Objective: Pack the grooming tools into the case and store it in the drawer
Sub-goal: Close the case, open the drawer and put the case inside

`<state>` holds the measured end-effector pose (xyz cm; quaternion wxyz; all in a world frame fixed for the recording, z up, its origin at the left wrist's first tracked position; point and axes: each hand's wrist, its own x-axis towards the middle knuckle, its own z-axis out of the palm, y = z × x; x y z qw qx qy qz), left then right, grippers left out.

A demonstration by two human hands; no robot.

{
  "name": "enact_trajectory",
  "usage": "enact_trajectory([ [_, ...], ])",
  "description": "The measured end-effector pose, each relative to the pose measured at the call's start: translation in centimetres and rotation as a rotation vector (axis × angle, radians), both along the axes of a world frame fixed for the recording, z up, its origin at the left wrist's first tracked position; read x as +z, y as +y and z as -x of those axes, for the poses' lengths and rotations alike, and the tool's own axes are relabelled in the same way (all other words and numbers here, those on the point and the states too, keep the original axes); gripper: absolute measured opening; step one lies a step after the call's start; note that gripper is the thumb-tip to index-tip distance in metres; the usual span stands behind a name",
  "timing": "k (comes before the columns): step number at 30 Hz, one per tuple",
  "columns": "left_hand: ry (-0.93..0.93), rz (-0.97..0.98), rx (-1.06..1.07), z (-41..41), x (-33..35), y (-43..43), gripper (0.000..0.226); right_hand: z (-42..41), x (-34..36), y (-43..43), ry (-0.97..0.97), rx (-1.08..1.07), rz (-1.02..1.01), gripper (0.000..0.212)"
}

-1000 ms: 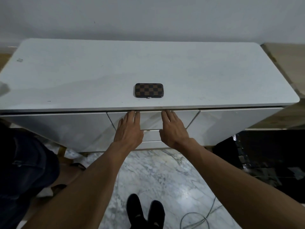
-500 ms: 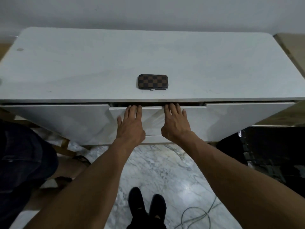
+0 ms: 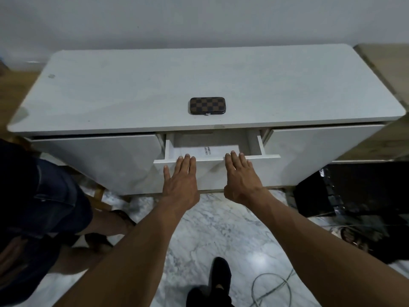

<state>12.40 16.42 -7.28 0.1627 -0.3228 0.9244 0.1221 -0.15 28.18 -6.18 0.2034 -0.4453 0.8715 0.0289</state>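
A closed brown checkered case [image 3: 207,105] lies flat on the white cabinet top [image 3: 132,89], near its front edge. Below it the middle drawer [image 3: 252,161] stands pulled partway out; its white inside shows a small barcode label [image 3: 207,150] and nothing else. My left hand [image 3: 180,178] and my right hand [image 3: 240,176] lie flat against the drawer front, fingers stretched up, fingertips at its top edge. Neither hand holds anything. No loose grooming tools are in view.
Another person in dark shorts [image 3: 39,196] crouches at the left beside the cabinet. A black object [image 3: 354,191] stands on the floor at the right. A grey cable [image 3: 272,286] loops on the marble floor near my feet [image 3: 212,282]. The wall runs behind the cabinet.
The middle drawer has slid out from shut to partway open, with both hands moving back with its front. The case has not moved on the top.
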Motion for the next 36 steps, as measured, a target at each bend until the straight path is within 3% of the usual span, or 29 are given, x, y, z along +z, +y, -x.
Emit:
enact_trajectory([
  [13, 0.027, -0.110, -0.030, -5.2, 0.2, 3.8, 0.092, -5.0, 0.1, 4.4, -0.023, -0.042, -0.017, 0.092],
  [25, 0.103, -0.109, -0.054, -9.2, -0.9, 7.6, 0.094, -9.0, -0.6, 8.1, -0.025, -0.091, -0.023, 0.096],
  [36, 0.043, -0.075, -0.098, -9.0, -1.5, 7.6, 0.097, -9.0, -0.1, 8.3, -0.037, -0.086, -0.054, 0.090],
])
